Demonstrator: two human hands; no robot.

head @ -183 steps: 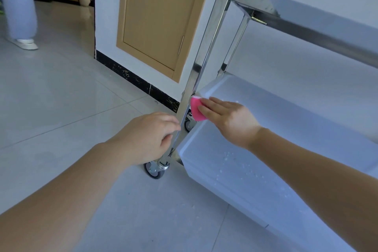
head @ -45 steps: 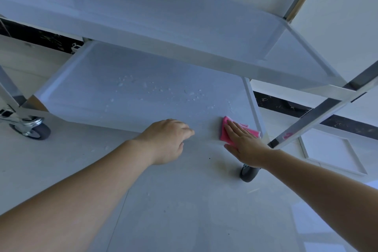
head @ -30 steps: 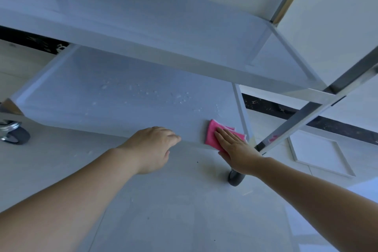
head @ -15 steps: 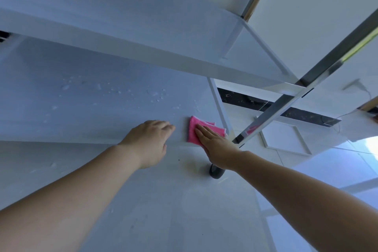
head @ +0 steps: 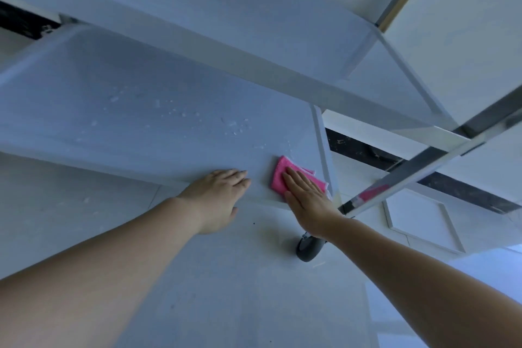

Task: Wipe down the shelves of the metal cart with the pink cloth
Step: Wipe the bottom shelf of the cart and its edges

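Observation:
The metal cart's lower shelf [head: 141, 110] spreads across the left and middle, with water droplets [head: 234, 124] scattered on it. A folded pink cloth [head: 278, 176] lies flat near the shelf's front right corner. My right hand [head: 306, 198] presses flat on the cloth, fingers straight and together, covering its near half. My left hand [head: 219, 195] rests on the shelf's front edge just left of the cloth, fingers over the rim, thumb hanging below. The upper shelf [head: 226, 17] overhangs everything from above.
A slanted steel cart post [head: 423, 167] runs up to the right beside my right hand. A black caster [head: 309, 248] sits on the pale tiled floor [head: 254, 291] under my right wrist. A white wall with black skirting [head: 452, 186] stands behind.
The view has swung back left and pulled away a little. My right hand has flattened over the cloth at the shelf's right front corner. My left hand stays on the front edge.

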